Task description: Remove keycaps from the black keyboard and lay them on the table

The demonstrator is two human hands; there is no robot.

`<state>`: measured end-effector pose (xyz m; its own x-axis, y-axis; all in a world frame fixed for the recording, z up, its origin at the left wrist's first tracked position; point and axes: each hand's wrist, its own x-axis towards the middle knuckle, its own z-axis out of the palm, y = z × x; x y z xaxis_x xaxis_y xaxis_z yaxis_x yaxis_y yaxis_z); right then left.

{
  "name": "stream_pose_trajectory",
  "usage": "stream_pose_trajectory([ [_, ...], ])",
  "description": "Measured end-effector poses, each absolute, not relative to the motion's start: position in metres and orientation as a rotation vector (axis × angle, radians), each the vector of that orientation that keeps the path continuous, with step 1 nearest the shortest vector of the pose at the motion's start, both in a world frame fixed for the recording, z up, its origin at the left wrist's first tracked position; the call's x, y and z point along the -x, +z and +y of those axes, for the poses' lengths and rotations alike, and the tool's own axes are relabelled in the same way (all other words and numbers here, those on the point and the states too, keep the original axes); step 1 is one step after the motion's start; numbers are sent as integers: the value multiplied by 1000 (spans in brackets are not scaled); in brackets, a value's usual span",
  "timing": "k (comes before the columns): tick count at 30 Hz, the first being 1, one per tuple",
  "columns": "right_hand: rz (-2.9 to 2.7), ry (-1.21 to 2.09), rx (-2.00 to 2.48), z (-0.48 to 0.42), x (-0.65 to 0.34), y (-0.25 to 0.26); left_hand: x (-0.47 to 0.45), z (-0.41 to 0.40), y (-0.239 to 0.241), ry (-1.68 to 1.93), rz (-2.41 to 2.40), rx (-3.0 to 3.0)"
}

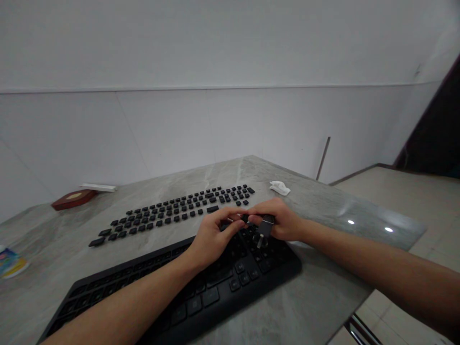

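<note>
A black keyboard (201, 297) lies on the grey marbled table (323, 297) in front of me. Both hands hover over its right end. My left hand (212, 237) pinches a small black keycap (245, 218) between thumb and fingers. My right hand (283, 220) is closed around a small dark keycap puller tool (265, 229) with metal prongs pointing down at the keys. The fingertips of both hands meet at the keycap. Behind the keyboard, several loose black keycaps (172, 211) are laid out in rows on the table, in keyboard order.
A crumpled white tissue (279, 187) lies at the far right of the table. A dark red box (74, 199) and a white strip (97, 187) sit at the back left by the wall. A colourful packet (10, 262) lies at the left edge. The table edge falls off to floor at right.
</note>
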<state>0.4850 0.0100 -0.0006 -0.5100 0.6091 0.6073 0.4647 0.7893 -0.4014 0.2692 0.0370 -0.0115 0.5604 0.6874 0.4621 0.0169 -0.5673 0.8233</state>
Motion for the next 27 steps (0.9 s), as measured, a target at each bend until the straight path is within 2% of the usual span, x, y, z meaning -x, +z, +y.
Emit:
stream_pose_trajectory([
  [9, -2041, 149, 833, 8, -481, 1, -271, 36, -9, 1095, 618, -1916],
  [18, -2028, 54, 840, 8, -478, -3, -272, 36, -11, 984, 605, -1826],
  [27, -2140, -114, 647, 17, -485, -8, -275, 31, -9, 817, 504, -1621],
])
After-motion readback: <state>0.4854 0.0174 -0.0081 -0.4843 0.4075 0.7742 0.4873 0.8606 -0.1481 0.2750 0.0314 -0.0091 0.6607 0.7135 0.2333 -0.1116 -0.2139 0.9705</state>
